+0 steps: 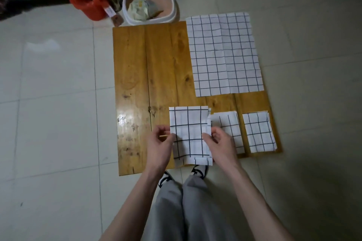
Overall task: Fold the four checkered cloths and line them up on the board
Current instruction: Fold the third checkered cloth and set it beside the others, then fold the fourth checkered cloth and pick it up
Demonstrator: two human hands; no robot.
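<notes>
Now both hands, left (159,140) and right (219,140), pinch the third folded cloth (189,135) by its side edges above the board's (137,76) near edge. Best lower it flat just left of the two folded cloths (244,133), edges level; the fourth (224,54) lies unfolded at the board's far right corner.

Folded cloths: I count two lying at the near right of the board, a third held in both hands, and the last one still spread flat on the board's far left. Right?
Not quite. The head view shows the unfolded cloth spread flat on the far right of the board, not the far left. The rest holds: two folded cloths lie at the near right, and the left hand and right hand hold the third.
</notes>
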